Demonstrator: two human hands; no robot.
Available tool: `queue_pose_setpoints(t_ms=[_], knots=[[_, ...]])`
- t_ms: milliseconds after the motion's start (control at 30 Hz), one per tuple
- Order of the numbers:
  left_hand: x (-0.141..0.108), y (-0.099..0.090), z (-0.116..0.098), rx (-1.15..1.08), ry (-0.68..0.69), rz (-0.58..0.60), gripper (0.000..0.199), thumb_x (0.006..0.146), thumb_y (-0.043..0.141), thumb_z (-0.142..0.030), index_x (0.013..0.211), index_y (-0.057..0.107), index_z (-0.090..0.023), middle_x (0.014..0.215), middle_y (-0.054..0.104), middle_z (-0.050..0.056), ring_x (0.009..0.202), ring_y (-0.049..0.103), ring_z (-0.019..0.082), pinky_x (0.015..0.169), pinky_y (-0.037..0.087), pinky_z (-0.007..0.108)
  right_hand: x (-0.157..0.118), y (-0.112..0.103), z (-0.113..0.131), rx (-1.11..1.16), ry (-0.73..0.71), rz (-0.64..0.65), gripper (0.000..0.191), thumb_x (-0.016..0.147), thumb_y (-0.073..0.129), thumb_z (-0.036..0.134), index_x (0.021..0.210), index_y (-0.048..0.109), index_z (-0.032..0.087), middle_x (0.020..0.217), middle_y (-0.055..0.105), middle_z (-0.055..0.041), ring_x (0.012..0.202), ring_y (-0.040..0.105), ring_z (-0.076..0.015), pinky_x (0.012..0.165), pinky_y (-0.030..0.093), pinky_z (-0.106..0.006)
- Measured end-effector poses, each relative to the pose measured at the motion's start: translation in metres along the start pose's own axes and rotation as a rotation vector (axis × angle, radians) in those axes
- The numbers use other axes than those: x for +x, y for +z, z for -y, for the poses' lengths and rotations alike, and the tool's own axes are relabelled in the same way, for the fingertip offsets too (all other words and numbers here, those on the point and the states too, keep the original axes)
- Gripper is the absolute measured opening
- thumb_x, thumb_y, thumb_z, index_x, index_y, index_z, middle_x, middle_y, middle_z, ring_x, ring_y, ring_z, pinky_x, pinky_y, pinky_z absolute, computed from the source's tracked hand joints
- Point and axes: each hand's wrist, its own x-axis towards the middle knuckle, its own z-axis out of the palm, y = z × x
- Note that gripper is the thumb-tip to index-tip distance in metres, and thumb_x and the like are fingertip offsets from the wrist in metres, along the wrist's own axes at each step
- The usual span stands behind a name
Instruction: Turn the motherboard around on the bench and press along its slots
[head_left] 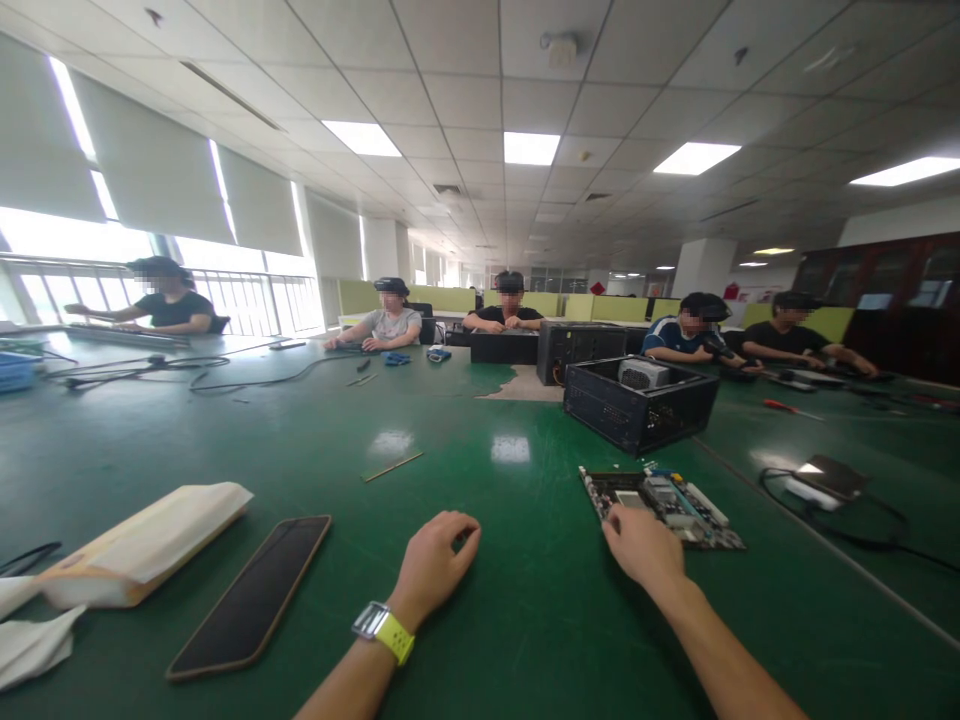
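Observation:
On the green tabletop my left hand (437, 562) rests with curled fingers, thumb tip close to the index finger. Bare table shows through the small gap between them, and a yellow-banded watch (384, 630) is on that wrist. My right hand (643, 543) is closed at the near left corner of a motherboard (686, 510), overlapping it. Its fingertips are hidden, so whether they grip the board I cannot tell. The motherboard lies flat, component side up. Behind it stands an opened black computer case (637, 405) with a silver power supply (643, 374) inside.
At left lie a phone (251, 597) and a tissue pack (146, 540). A thin stick (393, 467) lies ahead. Right of the board are a cabled dark device (829, 478) and a red screwdriver (791, 408). Another black case (581, 343) stands farther back. Several people sit around the table.

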Motion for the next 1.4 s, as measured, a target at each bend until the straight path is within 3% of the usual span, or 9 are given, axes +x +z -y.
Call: queue_pose_setpoints(t_ms=[300, 400, 500, 533, 667, 733, 800, 933, 1400], knots=[[0.001, 0.002, -0.003, -0.029, 0.02, 0.019, 0.018, 0.089, 0.05, -0.027, 0.085, 0.066, -0.021, 0.082, 0.067, 0.003, 0.077, 0.06, 0.02, 0.073, 0.047, 0.031, -0.033, -0.01, 0.03, 0.13, -0.268, 0.062, 0.028, 0.081, 0.051, 0.04, 0.074, 0.069, 0.019, 0.077, 0.07, -0.0086, 0.075, 0.065, -0.0228, 0.063, 0.041, -0.029], [0.002, 0.002, -0.005, -0.077, 0.058, 0.03, 0.014, 0.088, 0.053, -0.029, 0.094, 0.064, -0.021, 0.089, 0.066, 0.004, 0.084, 0.06, 0.021, 0.078, 0.047, 0.032, -0.06, -0.013, 0.051, 0.389, -0.521, 0.374, 0.028, 0.08, 0.053, 0.039, 0.072, 0.069, 0.018, 0.069, 0.069, -0.0052, 0.061, 0.062, -0.017, 0.055, 0.04, -0.025], [0.0, 0.002, -0.007, -0.13, 0.103, 0.071, 0.027, 0.082, 0.062, -0.03, 0.107, 0.059, -0.022, 0.104, 0.063, 0.005, 0.097, 0.058, 0.023, 0.086, 0.047, 0.034, -0.076, -0.017, 0.066, 0.719, -0.646, 0.731, 0.032, 0.084, 0.047, 0.041, 0.092, 0.069, 0.019, 0.074, 0.07, -0.0013, 0.048, 0.056, -0.0115, 0.048, 0.04, -0.022], [-0.001, 0.002, -0.007, -0.14, 0.109, 0.093, 0.033, 0.079, 0.065, -0.03, 0.111, 0.057, -0.022, 0.107, 0.062, 0.006, 0.1, 0.057, 0.023, 0.088, 0.046, 0.035, -0.076, -0.017, 0.068, 0.786, -0.639, 0.683, 0.033, 0.086, 0.046, 0.041, 0.096, 0.067, 0.02, 0.078, 0.071, -0.0011, 0.05, 0.057, -0.0114, 0.051, 0.042, -0.023], [-0.003, 0.003, -0.008, -0.138, 0.087, 0.177, 0.035, 0.077, 0.066, -0.027, 0.111, 0.056, -0.023, 0.106, 0.062, 0.006, 0.097, 0.057, 0.023, 0.088, 0.046, 0.036, -0.051, -0.01, 0.058, 0.651, -0.51, 0.016, 0.026, 0.083, 0.051, 0.035, 0.097, 0.068, 0.02, 0.102, 0.069, -0.006, 0.096, 0.06, -0.0202, 0.088, 0.042, -0.032], [-0.003, 0.003, -0.008, -0.13, 0.081, 0.206, 0.026, 0.079, 0.064, -0.027, 0.104, 0.058, -0.022, 0.101, 0.063, 0.005, 0.093, 0.058, 0.022, 0.085, 0.047, 0.035, -0.034, 0.001, 0.046, 0.507, -0.459, -0.1, 0.035, 0.08, 0.055, 0.033, 0.111, 0.064, 0.021, 0.122, 0.061, -0.0082, 0.119, 0.048, -0.0246, 0.102, 0.032, -0.037], [-0.003, 0.003, -0.009, -0.134, 0.098, 0.225, 0.017, 0.081, 0.062, -0.027, 0.097, 0.06, -0.022, 0.099, 0.063, 0.005, 0.092, 0.058, 0.022, 0.084, 0.047, 0.034, -0.02, 0.013, 0.036, 0.444, -0.433, -0.061, 0.043, 0.08, 0.055, 0.033, 0.121, 0.06, 0.021, 0.131, 0.055, -0.0083, 0.125, 0.042, -0.0243, 0.105, 0.028, -0.038], [-0.001, 0.003, -0.01, -0.175, 0.143, 0.237, 0.014, 0.082, 0.061, -0.024, 0.096, 0.065, -0.022, 0.108, 0.065, 0.006, 0.1, 0.058, 0.022, 0.091, 0.045, 0.035, -0.011, 0.026, 0.029, 0.482, -0.407, 0.041, 0.034, 0.083, 0.048, 0.029, 0.112, 0.064, 0.021, 0.114, 0.065, -0.0045, 0.107, 0.056, -0.0188, 0.096, 0.036, -0.031], [0.001, 0.005, -0.006, -0.194, 0.144, 0.21, 0.029, 0.081, 0.063, -0.022, 0.11, 0.065, -0.023, 0.116, 0.064, 0.006, 0.106, 0.057, 0.022, 0.096, 0.045, 0.036, -0.014, 0.026, 0.034, 0.521, -0.28, 0.003, 0.025, 0.081, 0.049, 0.026, 0.094, 0.07, 0.024, 0.099, 0.069, 0.0, 0.096, 0.058, -0.0172, 0.088, 0.037, -0.028]])
